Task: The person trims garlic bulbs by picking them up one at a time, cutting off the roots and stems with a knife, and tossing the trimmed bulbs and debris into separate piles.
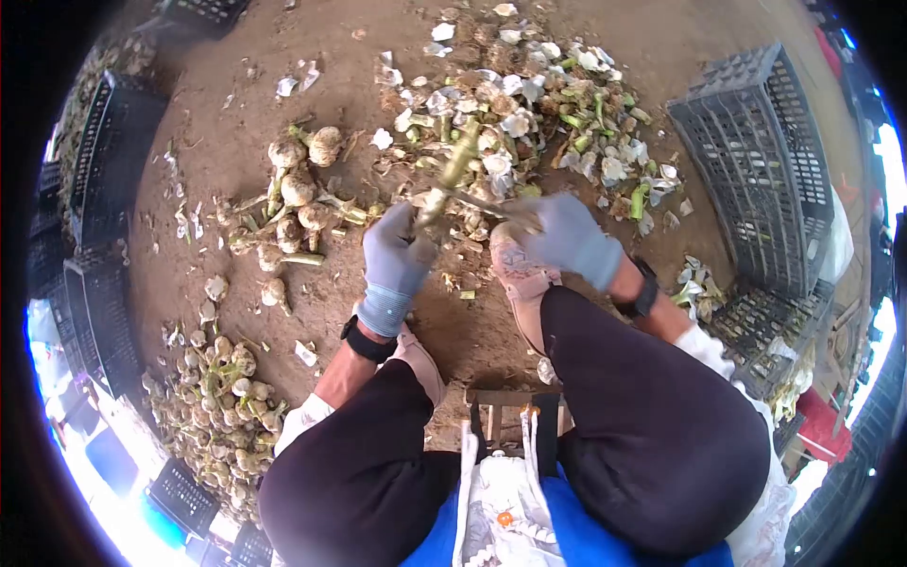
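In the head view, my left hand (397, 257), in a grey glove, is closed around a green garlic stalk (459, 161) that points up and away. My right hand (559, 234), also gloved, is closed on a thin dark tool (477, 202), which reaches left to the stalk. Motion blurs the tool, and its exact shape cannot be made out. Left of my hands lies a loose group of garlic bulbs (298, 189) with stalks. Beyond my hands is a heap of peeled skins and stem cuttings (515, 104).
A large pile of garlic bulbs (222, 406) lies at the lower left. Black plastic crates stand at the left (104, 161) and right (756, 161). My shoes (524, 283) rest on the dirt floor (350, 85), close below my hands.
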The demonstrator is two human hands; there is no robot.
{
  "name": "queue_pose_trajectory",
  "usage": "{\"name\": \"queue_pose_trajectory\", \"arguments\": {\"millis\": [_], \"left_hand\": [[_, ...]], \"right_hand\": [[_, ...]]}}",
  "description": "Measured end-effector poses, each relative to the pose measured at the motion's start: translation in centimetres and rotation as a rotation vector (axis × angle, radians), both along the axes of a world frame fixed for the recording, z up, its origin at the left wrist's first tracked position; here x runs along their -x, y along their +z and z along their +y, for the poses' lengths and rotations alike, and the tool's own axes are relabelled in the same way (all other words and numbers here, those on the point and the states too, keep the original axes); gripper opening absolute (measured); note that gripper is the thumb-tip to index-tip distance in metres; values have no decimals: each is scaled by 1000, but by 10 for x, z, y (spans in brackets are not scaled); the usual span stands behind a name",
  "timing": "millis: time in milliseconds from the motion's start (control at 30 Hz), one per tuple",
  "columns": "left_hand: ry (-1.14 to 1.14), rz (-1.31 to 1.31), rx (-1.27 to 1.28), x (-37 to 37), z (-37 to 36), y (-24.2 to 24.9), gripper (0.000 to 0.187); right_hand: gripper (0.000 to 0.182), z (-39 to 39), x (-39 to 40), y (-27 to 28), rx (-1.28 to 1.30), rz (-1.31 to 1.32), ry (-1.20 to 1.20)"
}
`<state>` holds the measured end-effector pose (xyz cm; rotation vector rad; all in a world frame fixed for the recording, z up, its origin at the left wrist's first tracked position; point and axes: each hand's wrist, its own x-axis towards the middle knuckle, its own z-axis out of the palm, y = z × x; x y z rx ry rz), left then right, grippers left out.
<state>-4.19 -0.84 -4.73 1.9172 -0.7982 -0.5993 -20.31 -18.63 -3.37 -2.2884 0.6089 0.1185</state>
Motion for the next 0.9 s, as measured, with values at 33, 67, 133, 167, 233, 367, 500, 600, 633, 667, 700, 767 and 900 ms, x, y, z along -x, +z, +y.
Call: {"name": "queue_pose_trajectory", "arguments": {"millis": [33, 67, 133, 167, 233, 367, 500, 600, 633, 667, 700, 767, 900], "left_hand": [[12, -7, -1, 1, 2, 7, 17], [85, 133, 56, 7, 1, 17, 17], [160, 282, 104, 9, 7, 4, 18], [123, 283, 102, 11, 4, 7, 18], [79, 268, 107, 8, 1, 11, 18], [-14, -162, -83, 10, -4, 18, 15], [-30, -434, -153, 11, -4, 21, 24], [-72, -615, -163, 14, -7, 23, 27], [-91, -691, -158, 14, -10, 25, 28], [-91, -688, -152, 16, -13, 28, 28], [-136, -682, -170, 18, -15, 31, 30], [-262, -551, -272, 19, -13, 31, 40], [-498, 761, 112, -4, 6, 19, 40]], "right_hand": [[34, -1, 16, 2, -41, 90, 17], [34, -9, 29, -3, -39, 89, 19], [39, -14, 58, -19, 64, 302, 16], [36, -6, 61, -23, 49, -14, -119], [36, 5, 31, 7, -72, 6, -114], [33, 23, -25, 25, 45, -190, -8], [31, 20, -30, 17, -54, -181, -64], [30, 16, -28, 29, -401, -350, -299], [30, 13, -31, 45, -580, -218, -352], [30, 12, -35, 56, -758, -84, -403], [27, 18, -40, 44, -838, -114, -530], [25, 12, -44, 39, -942, -198, -506], [18, 6, -51, 16, -1105, -387, -284]]}}
